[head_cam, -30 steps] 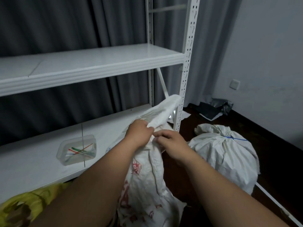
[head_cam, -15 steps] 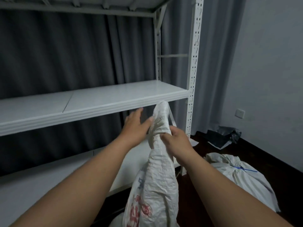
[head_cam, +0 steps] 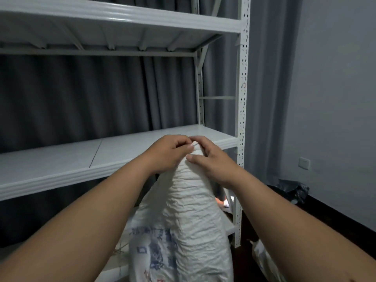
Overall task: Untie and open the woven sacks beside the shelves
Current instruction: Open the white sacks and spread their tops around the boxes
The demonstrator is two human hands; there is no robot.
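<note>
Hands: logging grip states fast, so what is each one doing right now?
Left hand: closed, pinching the top of the woven sack.
Right hand: closed, gripping the sack's gathered neck from the other side.

White woven sack (head_cam: 189, 216), upright, crumpled neck bunched shut, blue print low.

Sack (head_cam: 183, 220) upright before shelves (head_cam: 122, 151), second sack (head_cam: 264, 261) right.

Print on the sack, none of it readable

The white woven sack (head_cam: 189, 220) carries blurred blue characters on its lower left side and a few red marks near the bottom edge; the creases and blur leave no word or number legible.
</note>
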